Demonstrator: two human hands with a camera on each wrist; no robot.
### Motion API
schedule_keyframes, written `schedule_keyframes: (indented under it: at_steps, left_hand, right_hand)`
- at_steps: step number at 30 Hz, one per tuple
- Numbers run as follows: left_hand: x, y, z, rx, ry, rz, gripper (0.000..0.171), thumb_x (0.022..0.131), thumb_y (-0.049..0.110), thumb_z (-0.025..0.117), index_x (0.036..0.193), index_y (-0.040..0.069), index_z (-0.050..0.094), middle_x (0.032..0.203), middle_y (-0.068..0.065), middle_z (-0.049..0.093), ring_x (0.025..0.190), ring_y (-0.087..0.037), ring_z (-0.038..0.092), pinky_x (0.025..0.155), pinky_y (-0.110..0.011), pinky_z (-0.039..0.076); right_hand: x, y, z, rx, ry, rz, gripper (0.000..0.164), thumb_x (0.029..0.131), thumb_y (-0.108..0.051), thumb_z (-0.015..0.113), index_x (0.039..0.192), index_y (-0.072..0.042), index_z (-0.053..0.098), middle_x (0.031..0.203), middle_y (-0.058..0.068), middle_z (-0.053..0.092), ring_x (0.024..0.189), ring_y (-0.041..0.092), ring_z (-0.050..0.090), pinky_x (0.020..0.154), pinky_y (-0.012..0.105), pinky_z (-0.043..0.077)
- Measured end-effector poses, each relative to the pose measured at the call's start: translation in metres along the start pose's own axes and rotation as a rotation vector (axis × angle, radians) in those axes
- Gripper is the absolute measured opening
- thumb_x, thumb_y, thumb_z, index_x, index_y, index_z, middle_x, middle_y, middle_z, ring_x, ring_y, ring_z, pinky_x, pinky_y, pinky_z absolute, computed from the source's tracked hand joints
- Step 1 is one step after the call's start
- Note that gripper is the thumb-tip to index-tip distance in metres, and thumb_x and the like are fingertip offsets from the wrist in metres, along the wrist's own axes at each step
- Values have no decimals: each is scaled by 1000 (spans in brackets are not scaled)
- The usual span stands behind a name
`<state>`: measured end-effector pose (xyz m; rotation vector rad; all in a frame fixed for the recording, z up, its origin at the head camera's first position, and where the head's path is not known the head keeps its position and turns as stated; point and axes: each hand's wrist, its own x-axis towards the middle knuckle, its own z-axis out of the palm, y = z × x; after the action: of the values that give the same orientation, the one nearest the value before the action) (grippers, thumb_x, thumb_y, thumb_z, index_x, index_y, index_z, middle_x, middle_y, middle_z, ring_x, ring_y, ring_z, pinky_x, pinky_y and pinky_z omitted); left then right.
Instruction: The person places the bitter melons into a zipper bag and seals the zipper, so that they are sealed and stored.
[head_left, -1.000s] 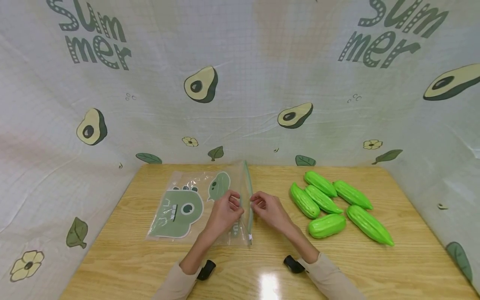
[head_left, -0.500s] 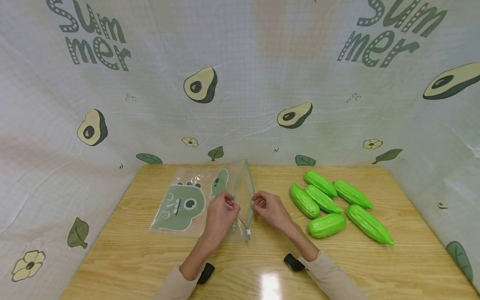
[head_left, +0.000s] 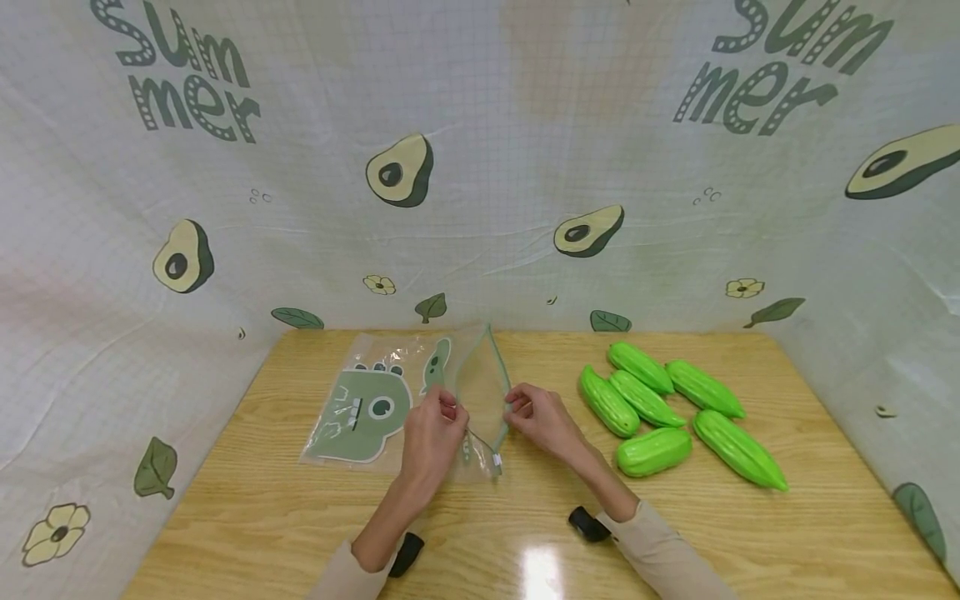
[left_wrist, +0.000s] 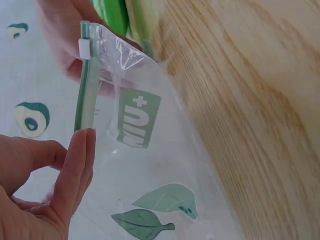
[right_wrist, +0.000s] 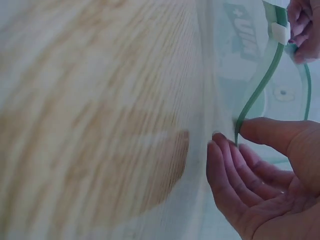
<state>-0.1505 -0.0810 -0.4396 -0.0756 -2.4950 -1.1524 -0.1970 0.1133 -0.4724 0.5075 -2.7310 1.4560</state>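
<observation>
A clear zip bag (head_left: 420, 450) with a green cartoon dinosaur print lies on the table, its mouth towards the right and spread into a gap. My left hand (head_left: 432, 429) pinches the left edge of the mouth between thumb and fingers. The right edge, a green zip strip, is pinched by my right hand (head_left: 542, 418). A white slider (right_wrist: 280, 33) sits at the near end of the strip. To the right of my right hand lie several bright green bitter-melon-like vegetables (head_left: 654, 452), touched by neither hand.
The wooden table (head_left: 300, 533) ends at a hanging cloth (head_left: 480, 250) with avocado prints behind and at both sides. The green vegetables take up the table's right part.
My left hand has drawn the left edge of the bag's mouth to the left, so the gap has widened. My right hand has hardly moved, and the vegetables lie where they were.
</observation>
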Motion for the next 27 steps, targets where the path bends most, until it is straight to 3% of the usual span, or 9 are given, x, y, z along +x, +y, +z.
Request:
schedule_keyframes:
  at_steps: [5, 10, 15, 21, 27]
  left_hand:
    - [-2, 2, -6, -86, -65, -72, 7, 91, -2, 65, 94, 2, 59, 72, -5, 70, 57, -10, 68, 52, -23, 53]
    - [-3, 4, -13, -141, -91, -84, 6, 93, -2, 63, 98, -1, 60, 74, -6, 71, 59, -11, 70, 54, -23, 55]
    - [-4, 6, -17, -213, -121, -120, 10, 90, -4, 65, 100, -3, 63, 77, -8, 72, 66, -16, 72, 61, -27, 59]
    - [-5, 7, -18, -220, -129, -134, 18, 86, -2, 68, 104, -1, 65, 82, -8, 73, 73, -20, 73, 67, -32, 61]
    - [-6, 9, -13, -278, -116, -173, 20, 85, 1, 70, 105, 0, 66, 86, -8, 73, 77, -21, 74, 67, -29, 61]
  right_hand:
    - [-1, -2, 0, -9, -5, 42, 18, 89, 1, 76, 105, 4, 69, 88, 8, 69, 76, 18, 68, 68, 30, 58]
    - [-1, -1, -1, -25, -15, 67, 18, 89, 0, 76, 106, 4, 69, 88, 8, 69, 76, 17, 67, 67, 29, 57]
    - [-1, 0, -3, -26, -26, 48, 18, 89, 0, 75, 105, 7, 69, 87, 9, 68, 76, 18, 67, 69, 31, 57]
    - [-2, -2, -6, -33, -25, -31, 17, 91, -3, 73, 103, 8, 68, 85, 8, 68, 74, 15, 65, 66, 29, 56]
    - [-1, -1, -4, -31, -50, 37, 18, 94, -4, 71, 107, 7, 69, 91, 11, 70, 78, 18, 68, 65, 28, 56]
